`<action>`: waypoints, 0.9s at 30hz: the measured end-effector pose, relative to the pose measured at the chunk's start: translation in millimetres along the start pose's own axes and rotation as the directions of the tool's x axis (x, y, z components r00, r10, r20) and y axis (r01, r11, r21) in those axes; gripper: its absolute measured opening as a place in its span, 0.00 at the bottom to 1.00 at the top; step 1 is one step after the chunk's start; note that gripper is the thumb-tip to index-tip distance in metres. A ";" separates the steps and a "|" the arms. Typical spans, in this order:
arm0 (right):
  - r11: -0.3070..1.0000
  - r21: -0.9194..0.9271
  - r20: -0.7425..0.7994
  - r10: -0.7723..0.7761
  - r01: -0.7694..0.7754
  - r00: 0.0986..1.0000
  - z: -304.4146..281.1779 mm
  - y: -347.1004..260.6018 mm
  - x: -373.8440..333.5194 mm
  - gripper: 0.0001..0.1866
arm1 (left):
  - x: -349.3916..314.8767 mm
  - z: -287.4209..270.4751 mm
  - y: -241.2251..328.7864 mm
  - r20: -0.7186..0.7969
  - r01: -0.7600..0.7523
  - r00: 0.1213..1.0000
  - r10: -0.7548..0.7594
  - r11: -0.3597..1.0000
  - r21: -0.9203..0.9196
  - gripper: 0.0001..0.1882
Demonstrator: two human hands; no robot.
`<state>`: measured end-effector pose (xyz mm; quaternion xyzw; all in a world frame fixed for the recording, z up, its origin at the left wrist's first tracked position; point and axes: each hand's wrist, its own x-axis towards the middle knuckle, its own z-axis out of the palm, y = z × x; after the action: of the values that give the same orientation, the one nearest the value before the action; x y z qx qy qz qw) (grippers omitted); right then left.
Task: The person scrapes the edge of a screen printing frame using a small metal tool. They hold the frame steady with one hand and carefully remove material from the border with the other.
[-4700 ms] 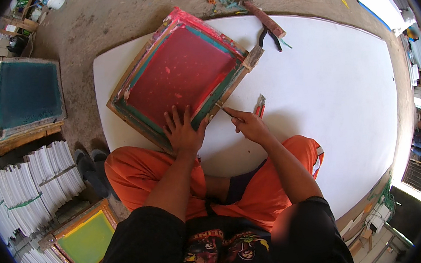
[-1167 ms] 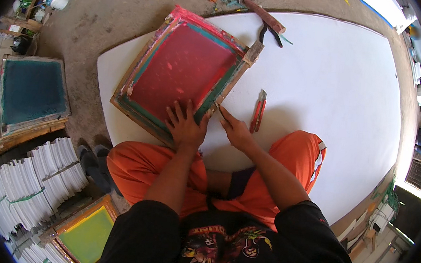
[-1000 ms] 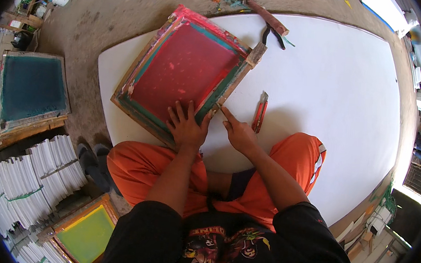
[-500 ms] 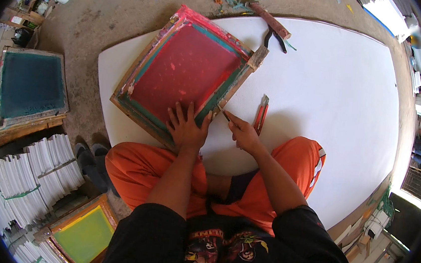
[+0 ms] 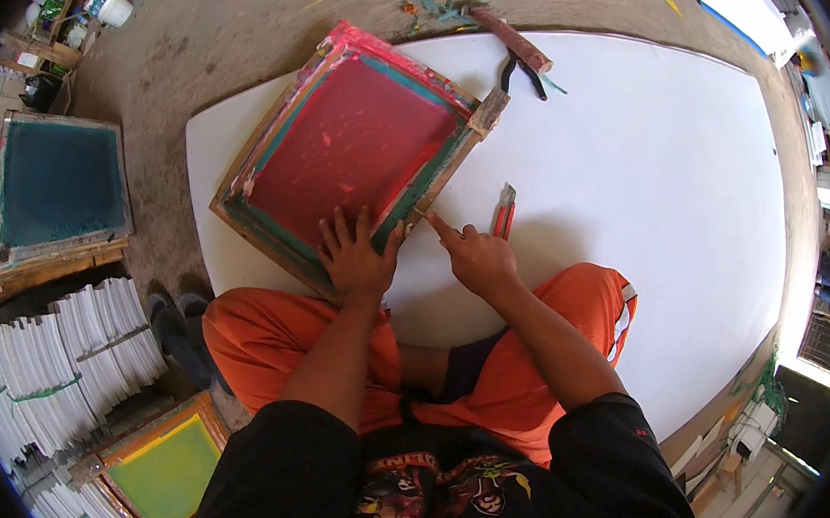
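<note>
Now: left hand [image 5: 356, 259] flat, fingers spread, on red screen frame [image 5: 355, 150] near white board's [image 5: 657, 201] left edge | right hand [image 5: 474, 256] empty, forefinger at frame's edge | red cutter [image 5: 504, 211] beside, unused | work apparently midway

Under the left hand's [image 5: 356, 259] fingers the screen frame [image 5: 350, 150] shows red mesh, bordered teal-green and pink on bare brown wood. Just beyond the right hand's [image 5: 474, 259] fingertips lies a red-and-grey cutter [image 5: 504, 211] on the white board [image 5: 658, 191]. Orange trousers [image 5: 532, 388] sit below both hands.
</note>
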<state>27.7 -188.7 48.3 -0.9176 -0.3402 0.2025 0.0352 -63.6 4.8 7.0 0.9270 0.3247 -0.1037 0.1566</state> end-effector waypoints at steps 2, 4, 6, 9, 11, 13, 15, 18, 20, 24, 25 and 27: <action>0.998 -0.036 -0.053 -0.051 0.050 0.997 6.2 4.3 -0.1 0.33 | -0.9 -2.0 0.4 0.001 -0.003 1.000 0.003 1.000 -0.008 0.44; 0.992 -0.080 -0.079 -0.100 0.094 0.992 10.7 7.9 0.9 0.36 | -2.0 -2.2 -1.0 -0.002 -0.006 1.000 0.006 1.000 -0.022 0.44; 0.985 -0.116 -0.176 -0.145 0.125 0.974 21.0 12.7 1.1 0.37 | -3.1 -2.2 -1.4 -0.005 -0.008 1.000 0.007 1.000 -0.029 0.45; 0.966 -0.204 -0.307 -0.216 0.157 0.927 30.7 20.2 3.2 0.37 | -4.1 -3.0 -2.2 -0.001 -0.010 1.000 0.010 0.999 -0.034 0.45; 0.961 -0.227 -0.331 -0.228 0.158 0.915 31.1 21.8 2.3 0.36 | -4.4 -3.7 -1.4 -0.002 -0.010 1.000 0.010 1.000 -0.027 0.45; 0.968 -0.203 -0.302 -0.202 0.145 0.932 28.2 18.9 0.1 0.36 | -3.9 -4.1 -1.0 -0.011 -0.009 1.000 0.009 1.000 -0.012 0.45; 0.977 -0.173 -0.275 -0.171 0.126 0.946 25.4 15.2 -2.4 0.36 | -3.1 -1.8 -0.9 -0.024 -0.008 1.000 0.007 1.000 -0.025 0.45; 0.989 -0.128 -0.188 -0.101 0.077 0.977 20.5 8.1 -4.3 0.36 | -3.0 -1.1 -0.5 -0.024 -0.008 1.000 0.007 1.000 -0.025 0.44; 0.993 -0.106 -0.114 -0.053 0.041 0.992 16.7 0.3 -5.7 0.35 | -1.8 0.0 -2.1 -0.023 -0.008 1.000 0.008 1.000 -0.023 0.44; 0.999 -0.046 -0.010 0.025 -0.026 1.000 10.6 -15.7 -14.1 0.34 | -0.3 -2.2 -2.4 -0.021 -0.006 1.000 0.005 1.000 -0.026 0.44; 0.999 -0.024 0.006 0.043 -0.043 0.999 9.5 -18.6 -16.8 0.35 | -1.1 -4.8 -1.8 -0.018 -0.004 1.000 0.003 1.000 -0.026 0.45; 0.985 0.109 0.036 0.128 -0.132 0.991 -3.0 -27.6 -22.6 0.35 | -4.2 -10.5 -0.5 -0.009 -0.010 1.000 0.009 0.999 -0.032 0.45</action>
<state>-3.4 -181.7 64.5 -0.9315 -0.2682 0.2362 0.0681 -66.1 6.5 17.9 0.9263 0.3225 -0.0937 0.1705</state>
